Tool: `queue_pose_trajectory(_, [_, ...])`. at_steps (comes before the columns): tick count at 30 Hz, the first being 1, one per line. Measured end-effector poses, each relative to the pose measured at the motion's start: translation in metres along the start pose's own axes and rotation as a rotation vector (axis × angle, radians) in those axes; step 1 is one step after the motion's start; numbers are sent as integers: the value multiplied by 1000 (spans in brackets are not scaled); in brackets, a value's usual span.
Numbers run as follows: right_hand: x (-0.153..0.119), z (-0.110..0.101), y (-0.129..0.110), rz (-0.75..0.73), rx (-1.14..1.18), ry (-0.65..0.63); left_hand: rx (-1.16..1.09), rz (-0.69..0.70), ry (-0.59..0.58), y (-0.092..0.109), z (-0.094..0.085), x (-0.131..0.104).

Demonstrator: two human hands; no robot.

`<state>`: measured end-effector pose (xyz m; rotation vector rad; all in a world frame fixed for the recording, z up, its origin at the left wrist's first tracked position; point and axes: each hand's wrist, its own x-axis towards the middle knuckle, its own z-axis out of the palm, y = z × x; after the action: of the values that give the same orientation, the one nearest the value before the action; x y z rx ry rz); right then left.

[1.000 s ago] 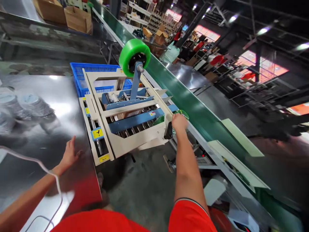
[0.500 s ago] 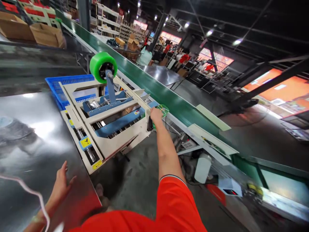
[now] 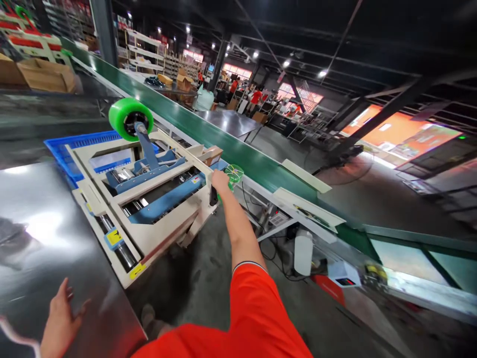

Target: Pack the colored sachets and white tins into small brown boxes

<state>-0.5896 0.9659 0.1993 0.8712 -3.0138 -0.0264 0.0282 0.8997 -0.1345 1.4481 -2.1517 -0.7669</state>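
A carton sealing machine (image 3: 164, 233) with a cream frame, blue guide plates and a roll of green tape (image 3: 131, 119) on top stands ahead of me. My right hand (image 3: 220, 181) is closed at the right end of its cream crossbar, beside a green wire-like round part (image 3: 234, 173); what the fingers hold, if anything, is hidden. A small cardboard box (image 3: 213, 155) shows just beyond that crossbar, at the conveyor side. My left hand (image 3: 61, 315) is open with fingers spread, above the shiny metal table (image 3: 85, 278), holding nothing.
Behind the machine runs a green conveyor belt (image 3: 179, 117), with angled cream side plates (image 3: 307, 211) on it. A blue crate (image 3: 61, 159) sits at the machine's far left. A white jug (image 3: 303, 253) and cables are under the conveyor. Distant people in red stand among shelves.
The cardboard box has moved out from inside the machine toward the conveyor, past the crossbar. My view has turned rightward. The left hand appears lower and farther left; my right hand stays at the crossbar.
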Motion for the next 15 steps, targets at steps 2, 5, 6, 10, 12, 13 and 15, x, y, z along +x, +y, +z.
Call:
queue_pose_trajectory(2, [-2,-1,-1,6,8,-7,-72,-35,14,8,-5,1])
queue_pose_trajectory(5, [-8,-3,-3,13,46,3,-165,-94,35,20,-16,4])
queue_pose_trajectory(6, [-12,-4,-4,15,70,33,-179,-105,47,24,-20,4])
queue_pose_trajectory(10, [-46,-8,-2,-7,166,254,-191,-90,50,28,-37,1])
queue_pose_trajectory(12, [-80,0,-3,-97,252,357,-186,-85,24,22,-45,-1])
queue_pose_trajectory(13, [-102,9,-6,-166,313,384,-175,-80,9,18,-49,-2])
queue_pose_trajectory(15, [-151,38,-20,-337,445,369,-96,-44,-11,5,-59,-4])
